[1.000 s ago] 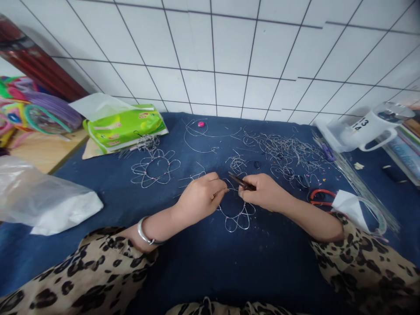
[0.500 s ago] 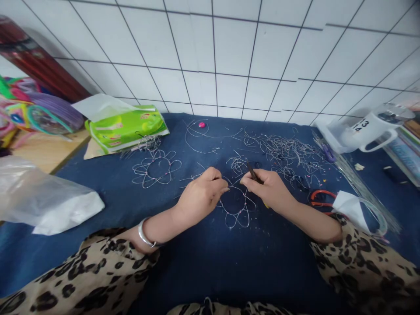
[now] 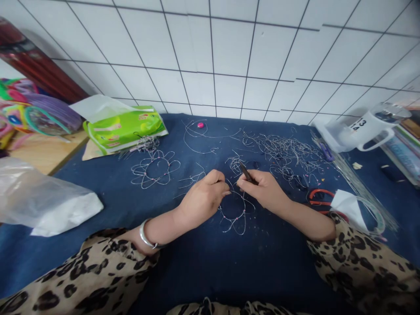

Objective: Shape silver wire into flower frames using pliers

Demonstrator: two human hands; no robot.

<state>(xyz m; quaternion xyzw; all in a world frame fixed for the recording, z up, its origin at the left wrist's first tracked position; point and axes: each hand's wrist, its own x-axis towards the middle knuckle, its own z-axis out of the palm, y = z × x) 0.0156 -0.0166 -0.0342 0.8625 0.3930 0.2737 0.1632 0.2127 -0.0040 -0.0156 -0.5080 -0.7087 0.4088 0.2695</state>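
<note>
My left hand (image 3: 206, 192) is closed, thumb and fingertips pinching the upper left of a flower-shaped wire ring (image 3: 234, 218) with small pink beads and looped petals. My right hand (image 3: 264, 188) is wrapped round dark, narrow-nosed pliers (image 3: 246, 173), their tip pointing up and left. Its thumb and fingertip meet at the ring's upper right; whether they also pinch wire there is too small to tell. A similar beaded wire flower (image 3: 155, 169) lies flat to the left. Cut wire pieces (image 3: 193, 177) lie just behind my left hand.
A heap of tangled wire (image 3: 288, 151) spreads at the back right. Orange-handled scissors (image 3: 320, 197), a tape roll (image 3: 377, 214), straight wires (image 3: 361, 188) and a white mug (image 3: 374, 129) are on the right. A green tissue pack (image 3: 127, 127) and plastic bag (image 3: 49, 197) are left.
The wire ring has tilted a little between my hands, its lower petals shifting downward. My right hand and the pliers have moved slightly left. The view has shifted a little.
</note>
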